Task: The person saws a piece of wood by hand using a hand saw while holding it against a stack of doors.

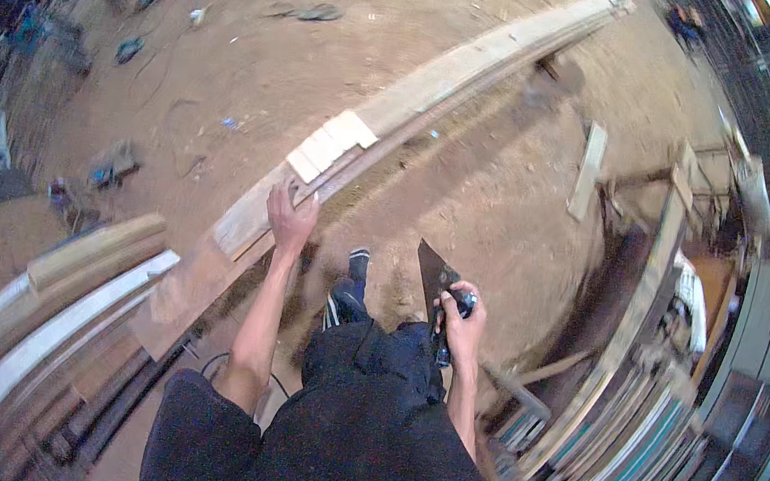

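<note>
A long wooden plank (pixel 457 76) runs diagonally from the lower left to the far right. Several short pale wood blocks (pixel 331 145) sit side by side on it. Just nearer than these blocks, my left hand (pixel 292 218) grips the plank's edge, its fingers bent over the top and its thumb on the near side. My right hand (pixel 462 322) is wrapped around the black handle of what looks like a handsaw (pixel 433 272). The dark, tapering blade points forward and slightly left, apart from the plank. Motion blur softens the fingertips.
Stacked boards and beams (pixel 73 325) lie at the lower left. On the right stand a wooden frame (pixel 647 268) and a pile of thin wood strips (pixel 627 442). A loose board (pixel 588 171) rests on the dirt floor (pixel 263 56). My foot (pixel 358 264) is beside the plank.
</note>
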Demonstrator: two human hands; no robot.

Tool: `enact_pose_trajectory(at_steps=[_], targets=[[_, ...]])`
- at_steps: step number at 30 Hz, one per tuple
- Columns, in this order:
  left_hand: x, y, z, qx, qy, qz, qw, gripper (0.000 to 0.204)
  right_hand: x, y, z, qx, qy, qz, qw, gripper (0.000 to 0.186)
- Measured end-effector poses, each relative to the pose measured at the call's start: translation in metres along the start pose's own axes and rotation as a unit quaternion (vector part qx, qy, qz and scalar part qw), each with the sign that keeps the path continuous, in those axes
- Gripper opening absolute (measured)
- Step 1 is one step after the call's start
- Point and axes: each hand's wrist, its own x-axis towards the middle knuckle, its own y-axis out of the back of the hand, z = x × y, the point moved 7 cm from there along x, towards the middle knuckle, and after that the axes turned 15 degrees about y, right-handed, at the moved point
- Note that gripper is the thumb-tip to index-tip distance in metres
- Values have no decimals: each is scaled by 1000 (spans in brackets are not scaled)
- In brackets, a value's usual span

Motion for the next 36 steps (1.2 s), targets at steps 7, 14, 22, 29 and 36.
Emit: enact_pose_trajectory(at_steps=[7, 14, 22, 29, 36], targets=[[-108, -89, 99, -86, -12, -405, 910, 27, -46, 87, 21, -11, 150, 96, 984, 14], [-252, -188, 193, 83, -324, -600, 727, 39, -152, 174, 34, 246, 46, 254, 934, 13], [-482, -153, 324, 37, -463, -677, 571, 34, -314, 260, 105, 271, 41, 462, 843, 11], [-653, -110, 334, 31, -497, -756, 425, 29, -396, 290, 166, 266, 35, 642, 718, 22], [-739, -118, 344, 76, -501, -798, 327, 29, -445, 340, 189, 255, 56, 728, 634, 23]])
